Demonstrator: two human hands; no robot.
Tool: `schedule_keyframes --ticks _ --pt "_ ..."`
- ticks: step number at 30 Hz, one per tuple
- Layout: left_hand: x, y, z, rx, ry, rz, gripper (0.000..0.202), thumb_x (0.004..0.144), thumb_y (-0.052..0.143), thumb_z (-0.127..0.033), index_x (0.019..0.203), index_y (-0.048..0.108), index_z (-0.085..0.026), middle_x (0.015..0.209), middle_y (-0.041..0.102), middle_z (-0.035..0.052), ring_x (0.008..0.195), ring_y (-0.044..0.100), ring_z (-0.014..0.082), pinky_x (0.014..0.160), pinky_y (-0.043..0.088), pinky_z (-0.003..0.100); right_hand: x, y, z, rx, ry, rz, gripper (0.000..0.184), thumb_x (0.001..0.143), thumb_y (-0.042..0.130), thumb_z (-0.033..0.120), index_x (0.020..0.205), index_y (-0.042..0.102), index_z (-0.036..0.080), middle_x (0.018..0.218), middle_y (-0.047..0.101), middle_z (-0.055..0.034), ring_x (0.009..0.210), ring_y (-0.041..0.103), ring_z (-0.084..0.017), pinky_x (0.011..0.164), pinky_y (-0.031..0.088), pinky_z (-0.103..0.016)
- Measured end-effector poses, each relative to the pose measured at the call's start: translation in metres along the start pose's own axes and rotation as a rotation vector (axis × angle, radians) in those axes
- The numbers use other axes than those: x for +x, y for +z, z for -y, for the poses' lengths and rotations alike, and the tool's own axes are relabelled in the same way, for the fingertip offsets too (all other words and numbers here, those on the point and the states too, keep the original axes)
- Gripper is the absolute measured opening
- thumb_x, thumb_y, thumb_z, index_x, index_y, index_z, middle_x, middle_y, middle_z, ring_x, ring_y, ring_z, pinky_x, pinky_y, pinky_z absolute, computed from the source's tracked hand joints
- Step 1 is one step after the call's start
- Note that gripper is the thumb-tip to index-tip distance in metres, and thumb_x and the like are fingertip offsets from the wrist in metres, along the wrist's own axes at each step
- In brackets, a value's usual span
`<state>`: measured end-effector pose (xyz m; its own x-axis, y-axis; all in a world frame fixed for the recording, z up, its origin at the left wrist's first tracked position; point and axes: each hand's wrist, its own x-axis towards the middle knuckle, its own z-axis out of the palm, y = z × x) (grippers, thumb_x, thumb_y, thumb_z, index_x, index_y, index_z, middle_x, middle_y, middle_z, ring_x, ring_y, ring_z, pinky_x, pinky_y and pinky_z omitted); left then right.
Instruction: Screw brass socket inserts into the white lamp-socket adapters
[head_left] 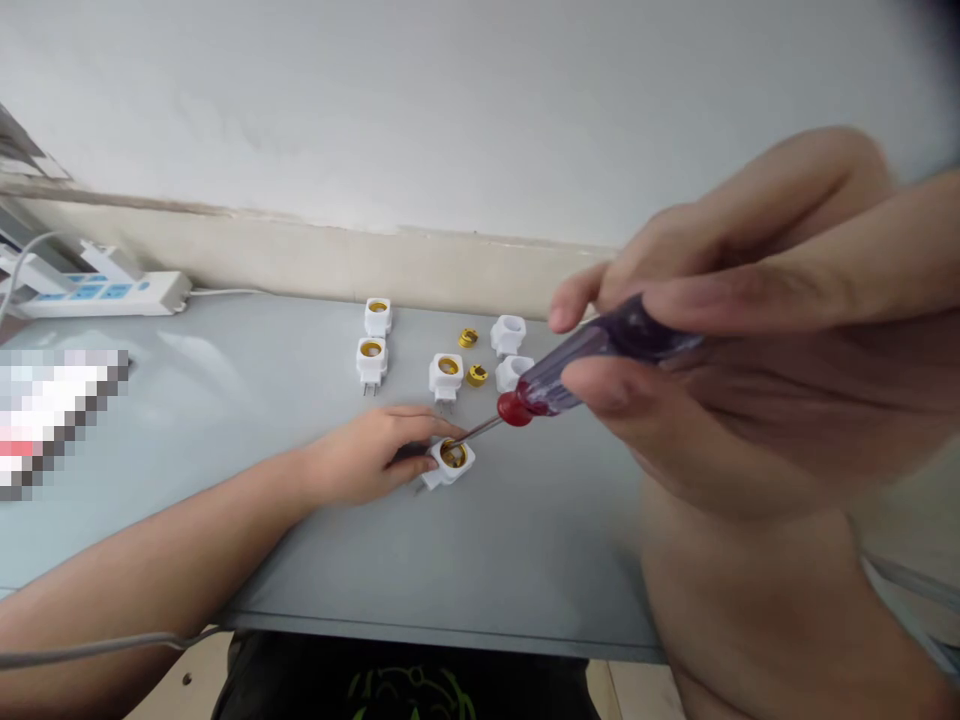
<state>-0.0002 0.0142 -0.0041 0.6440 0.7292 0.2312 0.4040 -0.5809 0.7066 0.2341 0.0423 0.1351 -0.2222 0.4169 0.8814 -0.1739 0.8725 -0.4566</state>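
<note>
Here, the right hand (750, 400) is clasped around a transparent purple plastic screwdriver with red collar (555, 375), pointing to eight o'clock, into a square white plastic socket with brass-coloured lining (454, 470). From the socket's nine o'clock, the left hand (375, 450) pinches it. Probably, firm holding against the grey flat table (562, 560) and a straighter shaft help.

The left forearm (217, 530) slants inward, the left hand (367, 455) low, its fingers (424, 428) and thumb (412, 468) parted in a pinch. The right hand (772, 400) looms higher and nearer, fingers bent toward its thumb.
</note>
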Motion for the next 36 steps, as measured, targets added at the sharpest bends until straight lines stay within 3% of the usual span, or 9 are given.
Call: schedule_keyframes --ticks 3,6,11,14,16,23,28,33,36 --pt "0.001 -0.001 -0.002 0.001 -0.002 0.004 0.038 0.106 0.062 -0.024 0.144 0.062 -0.026 0.133 0.071 0.0079 0.123 0.069 0.022 0.106 0.055 0.034 -0.001 0.001 0.009 -0.019 0.133 0.109 0.043 0.081 0.078 0.006 0.107 0.081 0.04 0.108 0.07 0.0 0.106 0.07 -0.03 0.08 0.067 -0.05" --pt "0.001 -0.002 -0.003 -0.005 -0.014 0.022 0.038 0.106 0.061 -0.022 0.144 0.062 -0.025 0.135 0.07 0.0076 0.123 0.068 0.0212 0.106 0.054 0.034 0.0 0.005 0.013 0.072 0.171 0.082 0.06 0.078 0.062 -0.012 0.101 0.079 0.04 0.097 0.076 0.0035 0.098 0.075 -0.028 0.075 0.067 -0.046" --pt "0.0 -0.002 -0.002 -0.006 -0.011 0.007 0.041 0.104 0.063 -0.02 0.145 0.061 -0.027 0.133 0.071 0.0076 0.123 0.069 0.0225 0.105 0.055 0.035 0.002 -0.004 -0.005 -0.039 -0.195 0.014 0.047 0.059 0.098 0.009 0.097 0.082 0.032 0.081 0.06 0.0015 0.074 0.065 -0.022 0.059 0.061 -0.04" --pt "0.0 -0.001 -0.003 -0.006 -0.011 0.006 0.036 0.105 0.063 -0.023 0.141 0.063 -0.024 0.128 0.072 0.0084 0.118 0.07 0.0231 0.103 0.056 0.036 -0.004 -0.001 0.004 -0.027 0.262 0.144 0.032 0.087 0.081 0.019 0.114 0.08 0.035 0.111 0.071 -0.0034 0.109 0.071 -0.033 0.077 0.066 -0.049" --pt "0.001 -0.002 -0.003 -0.01 -0.011 0.008 0.035 0.105 0.062 -0.024 0.141 0.063 -0.024 0.129 0.072 0.0089 0.117 0.07 0.0229 0.102 0.056 0.037 -0.006 0.008 0.015 0.078 0.311 0.11 0.034 0.092 0.072 0.013 0.112 0.078 0.039 0.107 0.075 -0.001 0.109 0.074 -0.033 0.084 0.067 -0.054" --pt "0.0 -0.001 -0.001 0.003 -0.029 0.019 0.038 0.105 0.062 -0.022 0.143 0.061 -0.024 0.133 0.07 0.0086 0.121 0.068 0.022 0.105 0.054 0.035 0.006 0.023 0.006 0.189 0.193 0.012 0.047 0.072 0.096 0.04 0.115 0.075 0.043 0.1 0.076 -0.0011 0.117 0.072 -0.04 0.08 0.068 -0.055" --pt "0.001 -0.002 -0.004 -0.016 -0.033 0.035 0.036 0.107 0.06 -0.023 0.142 0.061 -0.022 0.133 0.07 0.009 0.123 0.067 0.0224 0.107 0.053 0.036 0.001 0.012 -0.005 0.093 0.176 0.004 0.043 0.074 0.094 0.039 0.112 0.076 0.046 0.097 0.074 -0.0011 0.115 0.07 -0.038 0.084 0.066 -0.056" --pt "0.0 -0.002 -0.003 -0.012 -0.031 0.021 0.039 0.106 0.061 -0.023 0.145 0.06 -0.024 0.132 0.07 0.0083 0.119 0.068 0.0215 0.104 0.054 0.035 -0.004 0.005 -0.015 -0.126 0.001 -0.117 0.029 0.072 0.094 0.026 0.094 0.083 0.041 0.085 0.063 -0.0025 0.085 0.066 -0.029 0.071 0.062 -0.048" --pt "0.0 -0.002 -0.003 -0.009 -0.044 0.023 0.038 0.105 0.061 -0.022 0.143 0.061 -0.024 0.132 0.07 0.0086 0.119 0.068 0.0222 0.103 0.055 0.035 -0.004 0.003 -0.007 0.001 0.036 -0.043 0.024 0.073 0.093 0.032 0.095 0.084 0.034 0.097 0.068 -0.0055 0.089 0.067 -0.031 0.073 0.062 -0.051"
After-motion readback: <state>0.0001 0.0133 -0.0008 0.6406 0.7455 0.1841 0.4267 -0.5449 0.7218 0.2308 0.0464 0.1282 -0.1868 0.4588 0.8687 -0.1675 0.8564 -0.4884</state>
